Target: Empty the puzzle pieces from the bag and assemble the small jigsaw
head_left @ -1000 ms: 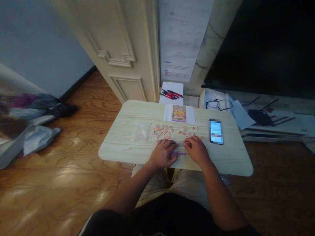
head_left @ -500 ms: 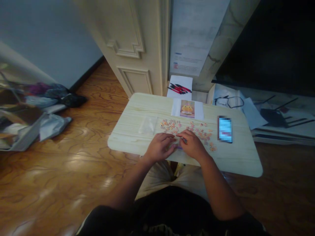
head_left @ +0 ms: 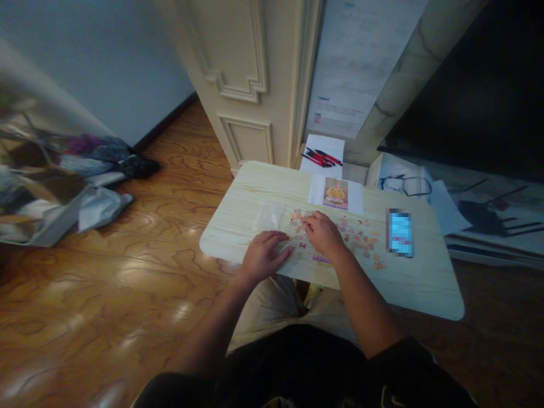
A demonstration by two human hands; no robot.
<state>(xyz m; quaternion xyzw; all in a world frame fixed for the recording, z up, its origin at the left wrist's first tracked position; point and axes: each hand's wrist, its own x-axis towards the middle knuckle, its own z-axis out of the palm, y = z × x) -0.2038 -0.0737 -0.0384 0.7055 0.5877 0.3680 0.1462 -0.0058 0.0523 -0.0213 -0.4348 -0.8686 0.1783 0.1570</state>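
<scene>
Small pink and orange jigsaw puzzle pieces (head_left: 363, 242) lie scattered over the pale wood-patterned table (head_left: 238, 192). My right hand (head_left: 323, 233) reaches into the left cluster of pieces, its fingers drawn together at the tips; whatever is between them is too small to make out. Flat near the table's front edge, my left hand (head_left: 264, 256) has its thumb apart from the fingers and holds nothing. Between the hands sits a lone reddish piece (head_left: 302, 245). A purple strip (head_left: 322, 259), perhaps joined pieces, is below my right wrist.
A printed picture (head_left: 335, 194) of yellow figures lies at the table's back. Left of the pieces is a clear plastic bag (head_left: 269, 217); a phone (head_left: 400, 233) lies to the right. Red and black pens (head_left: 322, 158) rest on white paper behind the table.
My right hand has moved away from the front edge, up to the left cluster of pieces. My left hand has drawn apart from it, uncovering the purple strip. The view has shifted slightly.
</scene>
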